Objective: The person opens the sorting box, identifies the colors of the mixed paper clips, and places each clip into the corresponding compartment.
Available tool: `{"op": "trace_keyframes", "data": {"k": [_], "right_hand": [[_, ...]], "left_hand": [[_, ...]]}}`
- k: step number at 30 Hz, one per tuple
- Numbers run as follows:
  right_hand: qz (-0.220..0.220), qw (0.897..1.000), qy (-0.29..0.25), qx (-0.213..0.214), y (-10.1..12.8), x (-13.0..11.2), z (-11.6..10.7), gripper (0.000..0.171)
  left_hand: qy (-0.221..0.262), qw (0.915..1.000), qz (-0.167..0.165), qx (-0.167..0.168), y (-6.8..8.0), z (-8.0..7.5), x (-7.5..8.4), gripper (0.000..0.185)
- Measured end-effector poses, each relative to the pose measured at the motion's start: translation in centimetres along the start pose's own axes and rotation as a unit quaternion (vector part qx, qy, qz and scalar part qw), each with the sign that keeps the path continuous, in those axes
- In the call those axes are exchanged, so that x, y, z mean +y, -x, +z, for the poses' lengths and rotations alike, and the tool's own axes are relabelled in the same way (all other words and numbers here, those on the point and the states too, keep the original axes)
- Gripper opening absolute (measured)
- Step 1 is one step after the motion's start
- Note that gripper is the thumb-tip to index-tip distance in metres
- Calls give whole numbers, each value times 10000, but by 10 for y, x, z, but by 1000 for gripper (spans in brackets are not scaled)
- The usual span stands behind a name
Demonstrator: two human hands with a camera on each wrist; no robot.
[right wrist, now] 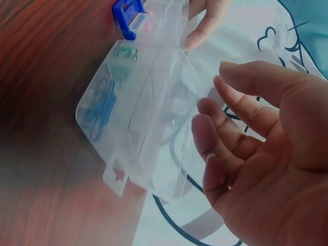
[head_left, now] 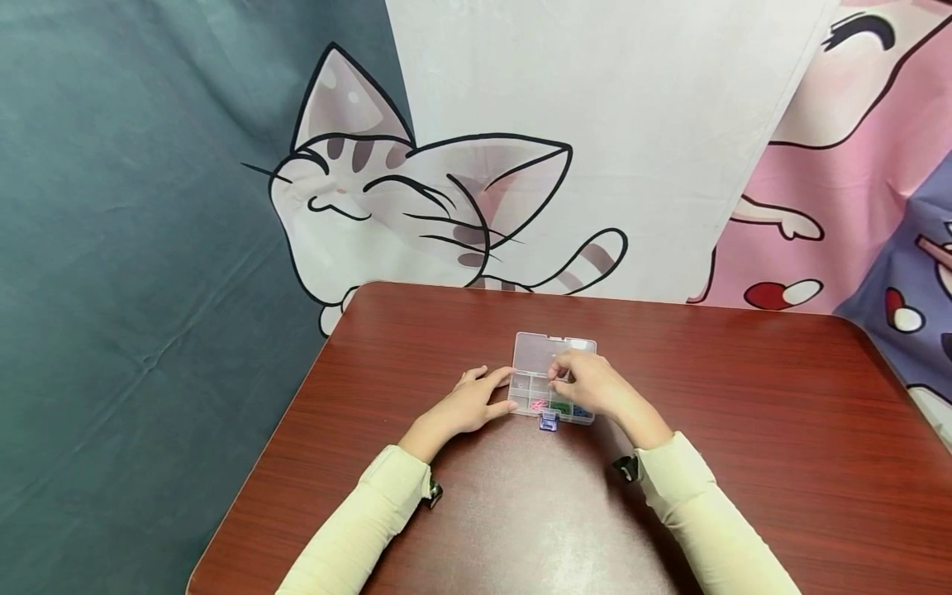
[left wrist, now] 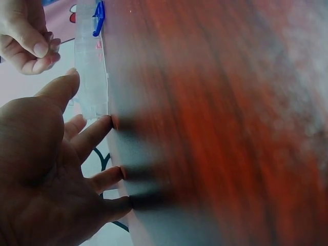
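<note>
Cartoon-cat curtains (head_left: 446, 198) hang behind the reddish-brown worktop (head_left: 744, 430), and near its middle sits a clear plastic compartment box (head_left: 554, 380) with its lid (head_left: 554, 351) laid back, a blue clasp (head_left: 549, 420) on the near edge and pink, green and blue paper clips (right wrist: 102, 107) in the near cells. Left hand (head_left: 464, 405) lies flat on the worktop, grip loose, fingertips at the box's left wall. Right hand (head_left: 591, 382) hovers over the box, fingers loosely curled and, from the wrist view, holding nothing.

Staged recording corner, wooden table (head_left: 744, 430), cartoon cat sheets (head_left: 446, 198) hung as backdrop
</note>
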State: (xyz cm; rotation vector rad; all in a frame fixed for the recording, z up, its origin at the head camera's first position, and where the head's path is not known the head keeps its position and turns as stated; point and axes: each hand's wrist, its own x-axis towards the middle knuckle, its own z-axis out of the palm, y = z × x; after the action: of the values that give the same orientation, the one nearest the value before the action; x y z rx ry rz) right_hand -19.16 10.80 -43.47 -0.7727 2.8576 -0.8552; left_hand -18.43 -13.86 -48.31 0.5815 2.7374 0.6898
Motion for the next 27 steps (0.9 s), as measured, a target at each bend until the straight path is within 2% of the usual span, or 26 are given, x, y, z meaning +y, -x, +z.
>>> {"op": "trace_keyframes", "data": {"k": [3,11,19,27], "right_hand": [[150,9998,-111,28,1,2,-3,4],[369,9986,-298,239,6,14,-11,20],[570,9949,-415,727,12,25,-18,30],[889,9857,-721,1237,14,40,-20,34]], "left_hand": [[9,10000,0,-2,0,0,0,63],[-27,10000,-8,-23,1,-1,-1,62],[-6,10000,-52,-77,0,0,-1,63],[41,9999,-83,-95,2,0,-1,63]]}}
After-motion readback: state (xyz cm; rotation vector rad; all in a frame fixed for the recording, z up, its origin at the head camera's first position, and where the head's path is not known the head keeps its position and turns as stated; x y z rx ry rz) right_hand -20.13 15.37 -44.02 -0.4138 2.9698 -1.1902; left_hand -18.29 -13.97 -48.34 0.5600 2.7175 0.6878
